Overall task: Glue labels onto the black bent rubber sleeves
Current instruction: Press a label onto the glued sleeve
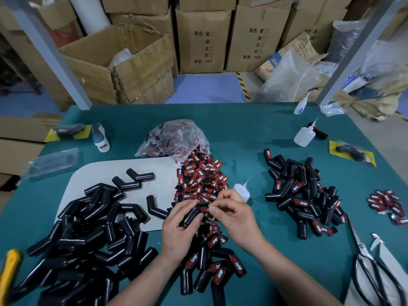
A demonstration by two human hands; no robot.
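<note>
One labelled sleeve [192, 215] is pinched between left hand [176, 229] and right hand [239, 218] fingers.

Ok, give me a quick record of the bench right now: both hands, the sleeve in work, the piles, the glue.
left hand: grips sleeve
right hand: pinches label on that sleeve
bare sleeves: pile, left
labelled sleeves: pile, right
loose labels: heap, centre, behind hands
glue bottle: just behind right hand
scissors: near right edge
</note>
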